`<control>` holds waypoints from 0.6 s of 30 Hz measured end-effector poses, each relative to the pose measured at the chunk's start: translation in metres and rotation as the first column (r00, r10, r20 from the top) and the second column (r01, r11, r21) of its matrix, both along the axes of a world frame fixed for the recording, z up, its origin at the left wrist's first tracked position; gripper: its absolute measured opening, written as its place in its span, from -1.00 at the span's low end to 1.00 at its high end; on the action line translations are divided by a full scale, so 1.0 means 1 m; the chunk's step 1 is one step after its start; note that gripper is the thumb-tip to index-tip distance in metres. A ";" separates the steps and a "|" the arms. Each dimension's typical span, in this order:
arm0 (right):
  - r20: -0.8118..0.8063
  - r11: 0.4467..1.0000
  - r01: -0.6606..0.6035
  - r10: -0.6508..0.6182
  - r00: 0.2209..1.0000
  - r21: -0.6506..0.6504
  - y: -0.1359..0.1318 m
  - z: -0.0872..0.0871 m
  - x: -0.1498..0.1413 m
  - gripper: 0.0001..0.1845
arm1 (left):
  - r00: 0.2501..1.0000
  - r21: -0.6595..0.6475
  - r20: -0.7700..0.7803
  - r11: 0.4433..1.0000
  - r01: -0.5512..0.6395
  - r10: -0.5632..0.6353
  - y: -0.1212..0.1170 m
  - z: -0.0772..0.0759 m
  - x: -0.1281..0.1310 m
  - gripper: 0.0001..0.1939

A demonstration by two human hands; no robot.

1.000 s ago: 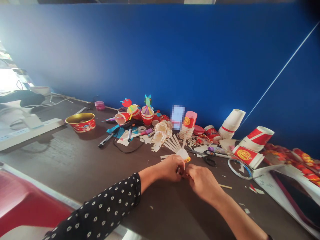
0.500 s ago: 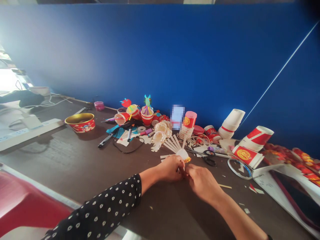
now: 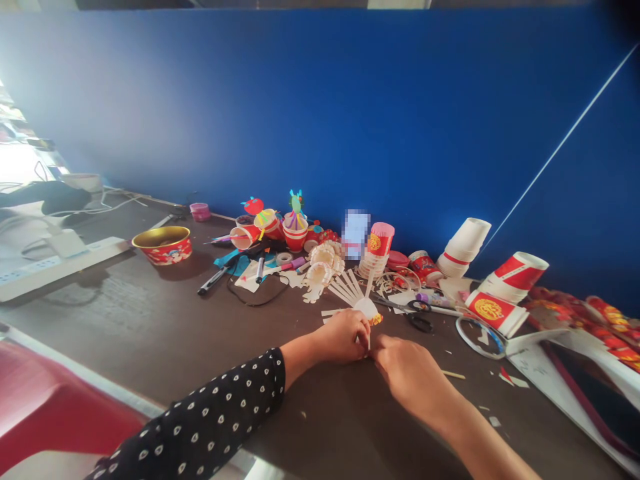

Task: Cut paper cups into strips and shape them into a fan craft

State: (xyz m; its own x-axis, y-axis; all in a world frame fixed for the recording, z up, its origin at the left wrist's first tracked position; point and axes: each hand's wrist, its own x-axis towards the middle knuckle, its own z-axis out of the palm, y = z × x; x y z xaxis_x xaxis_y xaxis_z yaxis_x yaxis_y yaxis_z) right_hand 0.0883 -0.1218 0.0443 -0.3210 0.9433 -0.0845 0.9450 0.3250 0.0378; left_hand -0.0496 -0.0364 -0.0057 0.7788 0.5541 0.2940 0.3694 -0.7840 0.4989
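Observation:
A paper cup cut into strips [image 3: 367,307] lies fanned out flat, its white strips pointing up and left, with a red and yellow patch at its lower right. My left hand [image 3: 346,335] is closed on the near side of this cut cup, fingers curled down over it. Right beside it, my right hand [image 3: 406,369] has its thumb and fingers pinched together at a white strip's edge. What lies between the right fingertips is mostly hidden. Black-handled scissors [image 3: 419,315] rest just beyond my right hand.
Stacked paper cups [image 3: 465,243] stand at the back right, near a clear tape roll [image 3: 480,337]. A phone [image 3: 593,393] lies at the far right. A gold-lined bowl [image 3: 163,253] and a power strip [image 3: 75,267] are on the left. Paper scraps, markers and decorated cups [image 3: 295,233] line the back.
My right hand has shifted slightly right and down, and the gap between the two hands is a little wider. The cut cup stays in nearly the same place.

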 end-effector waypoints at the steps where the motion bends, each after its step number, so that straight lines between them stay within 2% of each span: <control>1: 0.006 1.000 0.014 -0.014 1.000 -0.003 0.000 0.001 -0.001 -0.76 | 1.000 0.000 0.003 1.000 -0.001 0.001 0.000 0.000 0.000 -0.90; 7: 0.007 0.999 0.043 -0.043 0.999 0.014 0.000 0.004 -0.004 -0.74 | 1.000 -0.003 0.016 1.000 0.013 -0.013 -0.001 0.001 0.000 -0.90; 14: 0.020 0.999 0.013 -0.014 1.000 0.051 0.000 0.000 -0.002 -0.71 | 0.999 -0.014 0.039 1.000 0.017 -0.016 -0.001 0.000 0.000 -0.91; 18: 0.036 1.000 0.018 -0.019 0.999 0.026 0.001 0.002 -0.004 -0.72 | 0.999 -0.014 0.046 1.000 0.008 -0.007 -0.001 0.000 0.000 -0.91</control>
State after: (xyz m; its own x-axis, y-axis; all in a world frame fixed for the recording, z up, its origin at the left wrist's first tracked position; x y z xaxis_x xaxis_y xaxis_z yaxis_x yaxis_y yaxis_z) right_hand 0.0845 -0.1210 0.0465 -0.3004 0.9511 -0.0718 0.9487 0.3057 0.0804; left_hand -0.0493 -0.0374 -0.0054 0.7690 0.5526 0.3213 0.3401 -0.7793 0.5263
